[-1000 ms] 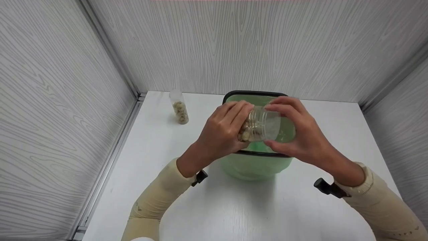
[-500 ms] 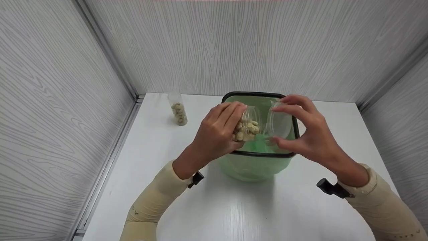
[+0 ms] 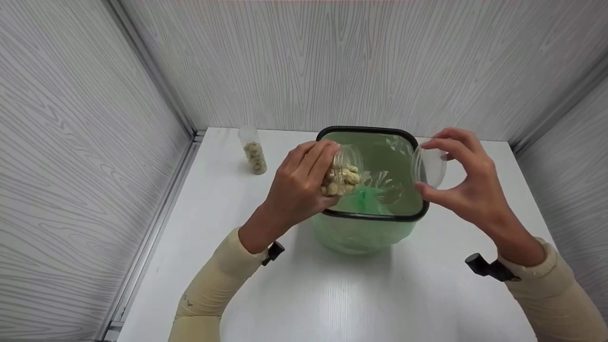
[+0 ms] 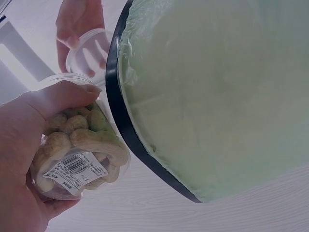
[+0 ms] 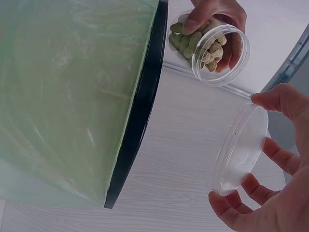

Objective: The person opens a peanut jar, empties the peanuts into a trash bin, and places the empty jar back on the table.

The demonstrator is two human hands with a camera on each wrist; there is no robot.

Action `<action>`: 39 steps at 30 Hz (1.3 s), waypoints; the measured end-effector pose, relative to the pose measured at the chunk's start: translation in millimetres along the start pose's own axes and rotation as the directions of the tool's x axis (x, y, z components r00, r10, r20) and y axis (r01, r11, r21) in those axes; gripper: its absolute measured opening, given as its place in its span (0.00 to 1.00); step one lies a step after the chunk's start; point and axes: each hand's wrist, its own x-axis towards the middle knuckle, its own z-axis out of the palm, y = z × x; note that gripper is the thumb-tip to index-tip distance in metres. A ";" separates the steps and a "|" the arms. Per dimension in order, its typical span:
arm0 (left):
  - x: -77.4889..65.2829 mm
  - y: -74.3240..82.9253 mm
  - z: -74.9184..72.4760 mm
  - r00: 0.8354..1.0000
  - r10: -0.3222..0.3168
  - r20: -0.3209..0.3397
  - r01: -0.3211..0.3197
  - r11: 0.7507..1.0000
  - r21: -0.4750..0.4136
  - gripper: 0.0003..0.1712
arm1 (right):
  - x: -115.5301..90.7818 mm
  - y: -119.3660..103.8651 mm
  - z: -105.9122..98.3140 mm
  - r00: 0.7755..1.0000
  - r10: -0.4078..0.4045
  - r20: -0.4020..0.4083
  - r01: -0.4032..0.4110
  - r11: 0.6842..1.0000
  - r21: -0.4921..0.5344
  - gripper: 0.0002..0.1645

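Note:
Over the left part of a green trash bin (image 3: 365, 237), my left hand (image 3: 299, 183) grips a clear plastic jar (image 3: 350, 156) tipped on its side. Pale, knobbly pieces like unshelled peanuts (image 3: 349, 176) lie inside it, and its uncovered mouth faces right. A barcode label (image 4: 76, 170) shows on the jar in the left wrist view. My right hand (image 3: 475, 178) pinches the round clear lid (image 3: 432, 167) by its edge, apart from the jar, at the bin's right side. In the right wrist view the lid (image 5: 244, 147) stands on edge between thumb and fingers.
The bin has a black rim (image 3: 375, 217) and a thin plastic liner (image 3: 392, 183). At the back left of the white table (image 3: 228, 199), a slim clear container (image 3: 253, 152) stands part-filled with similar pale pieces. Panels rise behind and on both sides.
The lid has come off the jar. My right hand has carried it to the right, away from the jar's mouth. My left hand has shifted slightly left with the jar.

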 end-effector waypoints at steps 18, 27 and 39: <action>-11.2 -8.3 1.8 0.999 -0.030 -0.021 0.030 0.999 0.016 0.39 | -12.2 48.8 -9.9 0.986 0.122 -0.116 -0.132 0.988 -0.078 0.34; -16.2 -12.7 -0.2 0.998 -0.065 -0.018 0.065 0.998 0.008 0.39 | -23.9 65.6 -13.5 0.974 0.192 -0.117 -0.203 0.975 -0.088 0.32; -26.5 -18.2 -2.4 0.994 -0.112 -0.001 0.112 0.994 0.001 0.44 | -40.4 88.9 -13.8 0.957 0.276 -0.087 -0.286 0.950 -0.126 0.32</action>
